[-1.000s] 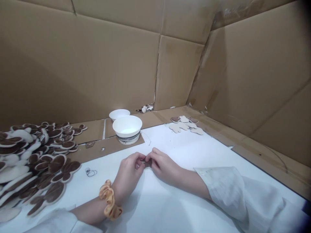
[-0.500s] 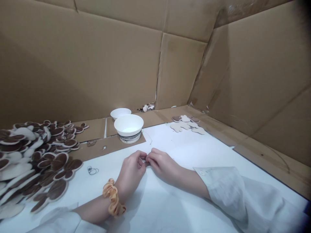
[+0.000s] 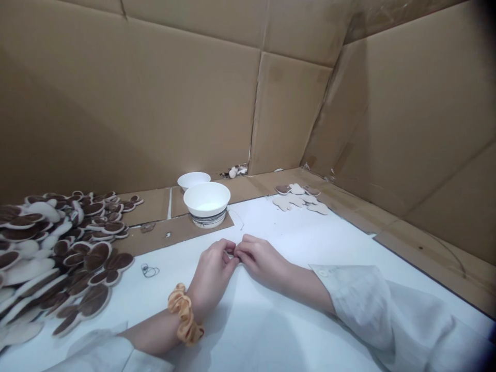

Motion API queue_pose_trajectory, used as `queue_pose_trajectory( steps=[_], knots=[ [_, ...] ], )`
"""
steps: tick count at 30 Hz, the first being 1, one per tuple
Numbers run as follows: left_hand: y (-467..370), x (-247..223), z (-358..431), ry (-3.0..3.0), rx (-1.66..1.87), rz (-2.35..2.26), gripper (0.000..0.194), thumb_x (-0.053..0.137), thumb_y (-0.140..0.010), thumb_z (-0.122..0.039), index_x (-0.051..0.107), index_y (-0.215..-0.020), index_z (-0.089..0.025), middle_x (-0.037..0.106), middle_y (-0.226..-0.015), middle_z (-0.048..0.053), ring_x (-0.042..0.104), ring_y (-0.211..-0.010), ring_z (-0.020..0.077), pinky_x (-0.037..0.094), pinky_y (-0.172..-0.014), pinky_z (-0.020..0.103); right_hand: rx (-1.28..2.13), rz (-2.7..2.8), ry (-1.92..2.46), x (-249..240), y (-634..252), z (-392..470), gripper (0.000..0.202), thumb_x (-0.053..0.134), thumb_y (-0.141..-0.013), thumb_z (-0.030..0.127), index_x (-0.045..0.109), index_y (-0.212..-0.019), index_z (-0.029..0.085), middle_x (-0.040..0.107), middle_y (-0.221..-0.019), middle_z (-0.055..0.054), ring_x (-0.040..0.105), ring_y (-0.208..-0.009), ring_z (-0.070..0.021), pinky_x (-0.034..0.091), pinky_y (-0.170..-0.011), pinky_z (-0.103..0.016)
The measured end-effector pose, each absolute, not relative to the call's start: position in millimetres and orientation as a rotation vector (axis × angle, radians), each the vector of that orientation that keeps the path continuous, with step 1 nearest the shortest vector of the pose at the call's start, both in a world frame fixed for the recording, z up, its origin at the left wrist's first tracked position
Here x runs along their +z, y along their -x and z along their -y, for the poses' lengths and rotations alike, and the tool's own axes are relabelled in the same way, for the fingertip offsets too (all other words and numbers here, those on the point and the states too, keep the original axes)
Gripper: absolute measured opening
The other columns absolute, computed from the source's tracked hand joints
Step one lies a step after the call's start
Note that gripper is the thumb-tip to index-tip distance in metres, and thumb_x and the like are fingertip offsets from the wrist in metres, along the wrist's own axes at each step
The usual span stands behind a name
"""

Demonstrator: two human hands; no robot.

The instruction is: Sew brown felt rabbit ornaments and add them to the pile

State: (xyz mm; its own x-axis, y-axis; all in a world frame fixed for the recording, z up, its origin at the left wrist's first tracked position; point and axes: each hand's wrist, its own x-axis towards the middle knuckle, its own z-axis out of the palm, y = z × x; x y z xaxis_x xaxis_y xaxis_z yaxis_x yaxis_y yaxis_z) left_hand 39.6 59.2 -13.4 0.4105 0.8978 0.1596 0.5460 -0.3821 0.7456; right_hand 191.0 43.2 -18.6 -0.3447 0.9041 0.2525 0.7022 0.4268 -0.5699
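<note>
My left hand and my right hand meet fingertip to fingertip over the white board. Both are closed in a pinch. Whatever sits between the fingers is too small and too hidden to name. An orange scrunchie circles my left wrist. Beyond the hands stands a white bowl with dark thread wound around its lower part. A small loose tangle of dark thread lies on the board left of my left hand.
At left is a large heap of brown-and-white padded fabric shapes. Several similar pale pieces lie at the back right. Behind the front bowl is a second white bowl. Cardboard walls rise at the back and right.
The whole view has shifted very slightly. My hands stay pinched together in nearly the same place, with only tiny finger movement.
</note>
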Motion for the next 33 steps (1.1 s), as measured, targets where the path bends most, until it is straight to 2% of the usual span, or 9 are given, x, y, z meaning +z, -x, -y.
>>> queue_pose_trajectory(
  steps=[10,16,24,33],
  knots=[
    [-40,-12,-61,-2.066,0.697,-1.271,0.018,0.047,-0.073,-0.012,0.058,-0.087,-0.015,0.063,-0.073,0.002,0.056,-0.064,0.0140,0.042,-0.062,0.024,0.462,2.100,1.508,-13,-196,-39,0.024,0.038,-0.084,0.009,0.059,-0.072,0.015,0.051,-0.074,-0.003,0.049,-0.066,-0.0110,0.038,-0.061,-0.024],
    [-40,-10,-59,-2.091,0.722,-1.244,0.017,0.046,-0.074,-0.013,0.059,-0.085,-0.016,0.062,-0.071,0.001,0.055,-0.063,0.0135,0.042,-0.063,0.025,0.457,2.189,1.344,-15,-190,-39,0.024,0.039,-0.085,0.010,0.059,-0.074,0.015,0.053,-0.075,-0.003,0.050,-0.068,-0.0115,0.040,-0.064,-0.024],
    [-40,-12,-62,-2.115,0.716,-1.235,0.020,0.046,-0.073,-0.012,0.059,-0.088,-0.016,0.063,-0.072,0.002,0.057,-0.064,0.0140,0.043,-0.064,0.025,0.469,2.149,1.483,-8,-198,-39,0.025,0.038,-0.083,0.009,0.060,-0.072,0.015,0.052,-0.075,-0.003,0.050,-0.065,-0.0110,0.040,-0.063,-0.024],
    [-41,-12,-61,-2.143,0.717,-1.216,0.020,0.043,-0.074,-0.010,0.058,-0.085,-0.016,0.060,-0.069,0.001,0.056,-0.065,0.0150,0.042,-0.064,0.026,0.473,2.194,1.358,-13,-192,-41,0.023,0.041,-0.081,0.008,0.060,-0.071,0.016,0.053,-0.072,-0.002,0.050,-0.065,-0.0108,0.039,-0.062,-0.022]
  ],
)
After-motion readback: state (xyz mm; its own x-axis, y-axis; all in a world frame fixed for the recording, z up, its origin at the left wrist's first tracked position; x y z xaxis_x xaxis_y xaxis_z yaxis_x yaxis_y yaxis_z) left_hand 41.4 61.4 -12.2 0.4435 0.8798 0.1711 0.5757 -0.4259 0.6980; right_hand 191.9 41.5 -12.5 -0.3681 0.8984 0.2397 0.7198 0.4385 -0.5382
